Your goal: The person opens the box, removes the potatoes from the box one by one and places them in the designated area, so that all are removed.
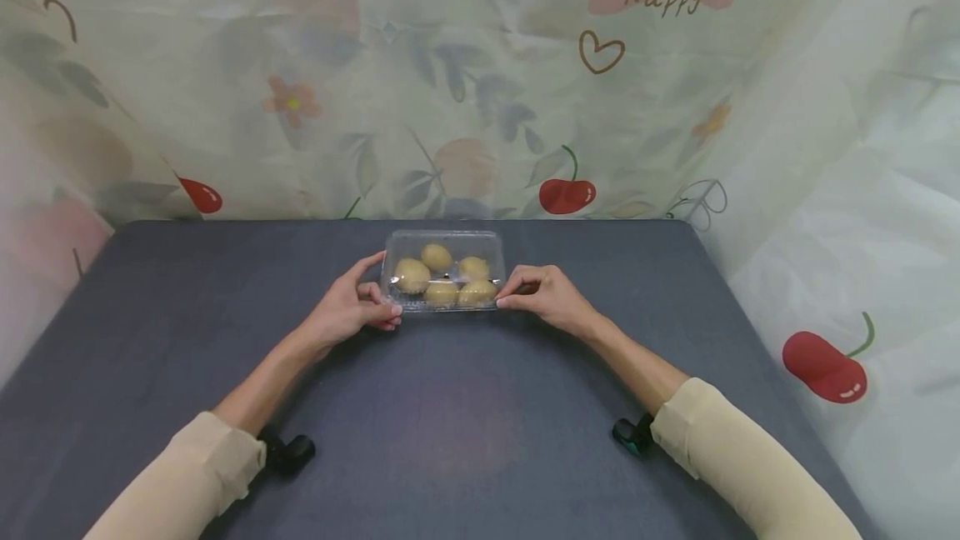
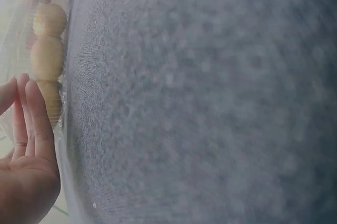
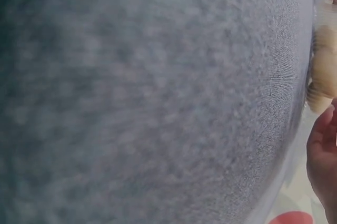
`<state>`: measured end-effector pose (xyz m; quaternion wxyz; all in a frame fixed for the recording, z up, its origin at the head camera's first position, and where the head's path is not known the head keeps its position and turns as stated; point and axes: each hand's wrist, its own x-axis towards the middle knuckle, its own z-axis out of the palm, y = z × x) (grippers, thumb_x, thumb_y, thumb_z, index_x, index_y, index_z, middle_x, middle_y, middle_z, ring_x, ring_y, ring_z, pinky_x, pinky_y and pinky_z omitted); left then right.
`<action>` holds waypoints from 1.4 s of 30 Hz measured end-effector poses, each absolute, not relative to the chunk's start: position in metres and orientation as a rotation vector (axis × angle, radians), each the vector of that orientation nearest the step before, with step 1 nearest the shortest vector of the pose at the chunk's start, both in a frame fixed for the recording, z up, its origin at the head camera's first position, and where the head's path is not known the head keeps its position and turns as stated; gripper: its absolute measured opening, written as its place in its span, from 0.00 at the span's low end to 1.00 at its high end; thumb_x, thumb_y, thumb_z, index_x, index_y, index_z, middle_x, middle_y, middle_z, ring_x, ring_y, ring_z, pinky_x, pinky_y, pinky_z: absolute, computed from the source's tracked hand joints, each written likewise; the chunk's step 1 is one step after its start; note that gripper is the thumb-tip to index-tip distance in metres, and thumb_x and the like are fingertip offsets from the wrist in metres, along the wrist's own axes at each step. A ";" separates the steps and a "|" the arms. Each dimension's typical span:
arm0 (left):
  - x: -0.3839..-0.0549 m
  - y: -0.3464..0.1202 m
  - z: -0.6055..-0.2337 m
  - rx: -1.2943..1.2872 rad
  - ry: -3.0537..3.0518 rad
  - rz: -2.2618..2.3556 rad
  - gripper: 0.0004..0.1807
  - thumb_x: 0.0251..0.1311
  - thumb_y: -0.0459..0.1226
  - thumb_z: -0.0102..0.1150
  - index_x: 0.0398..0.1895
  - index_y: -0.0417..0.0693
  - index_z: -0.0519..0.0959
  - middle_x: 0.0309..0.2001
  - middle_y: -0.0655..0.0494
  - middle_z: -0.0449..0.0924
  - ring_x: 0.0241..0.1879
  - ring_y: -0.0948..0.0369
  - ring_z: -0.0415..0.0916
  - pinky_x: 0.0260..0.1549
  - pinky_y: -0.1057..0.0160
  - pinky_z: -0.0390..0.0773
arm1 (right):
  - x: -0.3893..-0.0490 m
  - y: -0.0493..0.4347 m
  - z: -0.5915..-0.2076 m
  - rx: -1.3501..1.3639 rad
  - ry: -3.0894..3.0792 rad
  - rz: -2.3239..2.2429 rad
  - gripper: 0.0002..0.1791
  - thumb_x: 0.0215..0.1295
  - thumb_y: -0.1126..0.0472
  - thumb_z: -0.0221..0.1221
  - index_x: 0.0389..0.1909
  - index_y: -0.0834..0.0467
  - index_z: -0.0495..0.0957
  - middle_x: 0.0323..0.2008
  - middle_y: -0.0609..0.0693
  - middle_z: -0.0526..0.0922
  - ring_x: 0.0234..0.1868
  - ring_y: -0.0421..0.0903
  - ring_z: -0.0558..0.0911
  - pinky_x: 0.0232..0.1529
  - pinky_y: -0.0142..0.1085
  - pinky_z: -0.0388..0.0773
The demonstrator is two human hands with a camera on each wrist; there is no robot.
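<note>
A clear plastic box [image 1: 480,243] with its lid down sits near the far edge of the dark table [image 1: 450,407]. Inside are several round, yellowish-brown potatoes [image 1: 412,277], also visible through the side in the left wrist view as potatoes [image 2: 47,58]. My left hand [image 1: 347,307] holds the box's left end, thumb at the near left corner and index finger reaching along the side toward the back. At the near right corner, my right hand [image 1: 551,300] pinches the rim between thumb and fingers. Only part of the right hand [image 3: 324,155] shows in the right wrist view.
Behind the table's far edge hangs a printed curtain [image 1: 450,90] with cherries and flowers. Pale sheeting [image 1: 862,232] closes off the right side. Dark wrist devices are strapped at both cuffs, one beside the left sleeve [image 1: 202,457].
</note>
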<state>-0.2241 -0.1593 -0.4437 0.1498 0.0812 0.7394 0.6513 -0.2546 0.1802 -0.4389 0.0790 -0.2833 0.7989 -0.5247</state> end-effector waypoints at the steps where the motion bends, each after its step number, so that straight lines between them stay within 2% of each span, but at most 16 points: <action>1: -0.224 -0.159 -0.443 0.230 2.120 1.878 0.52 0.58 0.24 0.66 0.80 0.51 0.45 0.31 0.43 0.77 0.34 0.51 0.85 0.37 0.53 0.84 | -0.255 0.181 -0.438 -0.854 2.389 -1.574 0.02 0.60 0.63 0.70 0.33 0.56 0.89 0.32 0.51 0.82 0.33 0.52 0.80 0.34 0.35 0.78; 14: -0.223 -0.157 -0.439 0.210 2.117 1.870 0.50 0.62 0.23 0.61 0.80 0.50 0.43 0.31 0.44 0.75 0.36 0.48 0.85 0.38 0.52 0.84 | -0.257 0.182 -0.434 -0.861 2.380 -1.620 0.03 0.59 0.64 0.71 0.34 0.57 0.89 0.31 0.53 0.84 0.31 0.52 0.79 0.30 0.33 0.75; 19: -0.223 -0.157 -0.441 0.221 2.121 1.866 0.50 0.63 0.24 0.61 0.80 0.51 0.42 0.31 0.43 0.75 0.37 0.47 0.85 0.39 0.52 0.84 | -0.256 0.182 -0.432 -0.835 2.348 -1.647 0.04 0.59 0.63 0.71 0.34 0.56 0.89 0.33 0.53 0.84 0.33 0.54 0.80 0.33 0.34 0.76; 24: -0.223 -0.157 -0.440 0.213 2.128 1.856 0.49 0.63 0.24 0.60 0.80 0.51 0.43 0.32 0.43 0.76 0.37 0.46 0.85 0.39 0.52 0.84 | -0.255 0.181 -0.429 -0.813 2.333 -1.685 0.03 0.59 0.67 0.70 0.35 0.60 0.88 0.33 0.54 0.84 0.36 0.58 0.80 0.35 0.33 0.77; 27: -0.223 -0.156 -0.440 0.204 2.138 1.841 0.49 0.63 0.25 0.60 0.80 0.52 0.43 0.32 0.43 0.76 0.37 0.46 0.85 0.39 0.53 0.84 | -0.251 0.178 -0.420 -0.815 2.323 -1.698 0.04 0.60 0.70 0.68 0.35 0.66 0.87 0.32 0.54 0.83 0.36 0.63 0.79 0.35 0.33 0.77; 31: -0.222 -0.157 -0.440 0.209 2.145 1.832 0.49 0.64 0.25 0.60 0.80 0.51 0.42 0.32 0.43 0.76 0.37 0.48 0.85 0.39 0.53 0.84 | -0.242 0.174 -0.402 -0.825 2.325 -1.701 0.07 0.61 0.71 0.67 0.36 0.72 0.85 0.32 0.55 0.82 0.36 0.69 0.77 0.35 0.42 0.78; 35: -0.222 -0.157 -0.439 0.211 2.147 1.838 0.49 0.64 0.26 0.60 0.80 0.51 0.42 0.32 0.44 0.77 0.36 0.49 0.85 0.39 0.53 0.84 | -0.237 0.171 -0.391 -0.816 2.338 -1.706 0.06 0.61 0.70 0.67 0.36 0.70 0.85 0.32 0.54 0.82 0.36 0.70 0.76 0.37 0.55 0.76; 42: -0.221 -0.156 -0.439 0.173 2.141 1.842 0.49 0.63 0.25 0.60 0.80 0.52 0.43 0.32 0.44 0.76 0.38 0.46 0.84 0.39 0.53 0.84 | -0.238 0.170 -0.390 -0.799 2.335 -1.704 0.06 0.61 0.70 0.67 0.36 0.70 0.85 0.32 0.53 0.82 0.37 0.71 0.76 0.38 0.56 0.75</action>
